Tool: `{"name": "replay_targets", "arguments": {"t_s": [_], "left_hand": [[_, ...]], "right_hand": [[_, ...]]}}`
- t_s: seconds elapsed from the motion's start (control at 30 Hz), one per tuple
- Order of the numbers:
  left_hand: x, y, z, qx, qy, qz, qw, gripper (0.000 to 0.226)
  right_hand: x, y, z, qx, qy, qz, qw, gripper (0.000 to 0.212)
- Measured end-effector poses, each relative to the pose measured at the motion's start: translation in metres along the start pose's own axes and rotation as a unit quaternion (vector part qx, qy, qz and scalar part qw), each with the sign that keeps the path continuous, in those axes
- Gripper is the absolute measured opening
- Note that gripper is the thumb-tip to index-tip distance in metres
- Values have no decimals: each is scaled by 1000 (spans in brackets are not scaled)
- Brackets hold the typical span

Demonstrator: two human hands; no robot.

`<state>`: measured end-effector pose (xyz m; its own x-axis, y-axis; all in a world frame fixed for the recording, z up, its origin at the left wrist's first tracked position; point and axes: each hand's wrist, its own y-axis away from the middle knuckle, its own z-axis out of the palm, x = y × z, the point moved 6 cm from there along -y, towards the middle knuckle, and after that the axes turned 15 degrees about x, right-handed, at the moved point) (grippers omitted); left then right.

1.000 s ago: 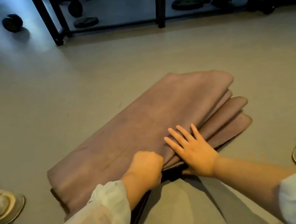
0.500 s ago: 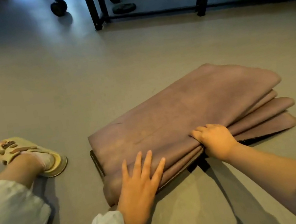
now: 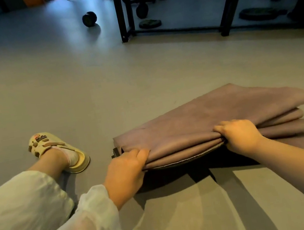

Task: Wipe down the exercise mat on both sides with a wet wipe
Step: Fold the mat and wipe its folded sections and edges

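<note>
The mauve exercise mat (image 3: pixel 207 118) lies folded in several layers on the grey floor, right of centre. My left hand (image 3: pixel 125 170) grips the near edge of the upper layers at the mat's left end, fingers curled over the top. My right hand (image 3: pixel 238 134) grips the same near edge further right. That edge is lifted a little, with a dark gap beneath it; a lower layer stays on the floor. No wet wipe is in view.
My left foot in a cream sandal (image 3: pixel 57 150) rests on the floor left of the mat. A black dumbbell (image 3: pixel 89 19) lies far back. A dark metal rack (image 3: pixel 218 1) with weight plates (image 3: pixel 150 23) stands at the back right.
My left hand went from lying flat on the mat to gripping its near edge. Both hands have raised the upper layers slightly. The view has swung left.
</note>
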<state>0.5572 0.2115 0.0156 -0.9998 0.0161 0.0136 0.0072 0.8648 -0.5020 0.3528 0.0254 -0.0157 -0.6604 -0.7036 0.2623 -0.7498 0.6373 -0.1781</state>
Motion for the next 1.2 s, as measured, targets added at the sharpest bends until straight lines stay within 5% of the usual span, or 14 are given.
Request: {"name": "replay_targets", "arguments": {"t_s": [0.17, 0.27, 0.4, 0.53, 0.8, 0.93, 1.2], "left_hand": [[-11, -42, -80, 107, 17, 36, 993, 42], [-16, -52, -124, 156, 30, 75, 984, 36], [-37, -61, -146, 136, 26, 110, 984, 35], [-51, -56, -112, 40, 40, 77, 995, 43], [-70, -48, -73, -21, 73, 65, 995, 44], [-87, -55, -58, -49, 81, 13, 995, 39], [-170, -74, -69, 4, 78, -169, 982, 49]], "right_hand": [[14, -4, -67, 60, -29, 34, 997, 20], [7, 16, -108, 163, -105, 24, 981, 21], [-20, 46, -122, 239, -155, 21, 958, 48], [-37, 56, -65, 107, -172, 55, 978, 78], [17, 121, 27, -96, -115, 104, 983, 122], [40, 96, 33, -153, -89, 112, 978, 87], [69, -92, -51, -16, 19, 68, 997, 29]]}}
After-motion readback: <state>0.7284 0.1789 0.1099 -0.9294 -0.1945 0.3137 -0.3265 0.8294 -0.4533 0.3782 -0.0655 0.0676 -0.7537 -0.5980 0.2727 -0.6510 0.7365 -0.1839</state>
